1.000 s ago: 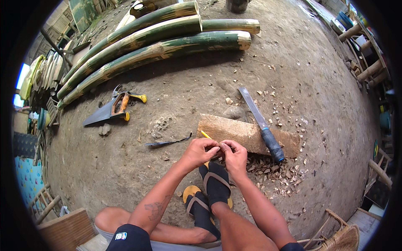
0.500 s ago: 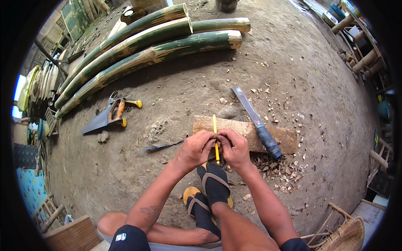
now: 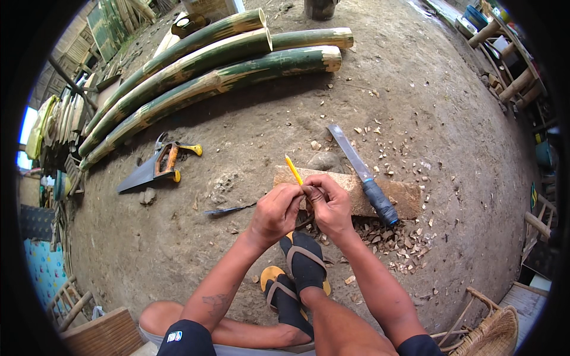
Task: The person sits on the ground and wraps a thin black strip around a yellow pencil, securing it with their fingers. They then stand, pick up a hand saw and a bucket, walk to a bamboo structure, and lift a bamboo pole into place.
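Note:
My left hand [image 3: 275,212] and my right hand [image 3: 328,204] meet fingertip to fingertip over the near edge of a wooden block [image 3: 404,200]. Both are closed around a yellow pencil [image 3: 294,171], whose upper end sticks out, leaning left; its lower part is hidden by my fingers. A thin black strip [image 3: 228,210] runs up to my left hand from the left; whether the hand grips it, I cannot tell. Across the block lies a machete [image 3: 354,154] with a black-wrapped handle, just beyond my right hand.
On the ground to the left lie a handsaw [image 3: 148,169] and a hammer [image 3: 191,148]. Several green bamboo poles [image 3: 237,74] are at the far left. Wood chips [image 3: 409,243] are scattered on the right. My sandalled feet [image 3: 306,261] are below my hands.
The pencil has tilted from upright to leaning left, and its lower end has gone out of sight behind my fingers. My right hand has shifted slightly up and left.

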### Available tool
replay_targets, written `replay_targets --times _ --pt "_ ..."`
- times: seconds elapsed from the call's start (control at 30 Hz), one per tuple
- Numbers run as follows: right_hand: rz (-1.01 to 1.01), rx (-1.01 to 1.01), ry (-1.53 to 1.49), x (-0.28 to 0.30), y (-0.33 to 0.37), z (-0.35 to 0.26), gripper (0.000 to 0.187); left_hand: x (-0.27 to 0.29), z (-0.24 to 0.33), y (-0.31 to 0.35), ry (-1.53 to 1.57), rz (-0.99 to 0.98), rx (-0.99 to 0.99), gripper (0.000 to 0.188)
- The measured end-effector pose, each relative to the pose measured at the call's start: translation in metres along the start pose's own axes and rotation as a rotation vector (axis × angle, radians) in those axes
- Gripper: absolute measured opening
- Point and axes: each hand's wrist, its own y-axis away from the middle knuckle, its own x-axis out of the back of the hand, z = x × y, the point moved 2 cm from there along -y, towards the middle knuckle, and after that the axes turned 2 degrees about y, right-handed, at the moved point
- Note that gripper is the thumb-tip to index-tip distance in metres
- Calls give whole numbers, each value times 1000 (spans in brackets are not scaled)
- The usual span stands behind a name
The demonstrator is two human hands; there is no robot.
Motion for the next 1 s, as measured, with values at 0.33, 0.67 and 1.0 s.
replay_targets --times 0.33,0.67,1.0 --pt "139 -283 -393 -8 11 -32 14 21 8 -12 -298 31 -387 23" --pt "1 -530 -558 10 0 -54 15 49 12 -44 -395 -142 -739 26" --pt "112 -214 -573 2 12 -54 21 36 26 -50 -256 -68 -395 22"
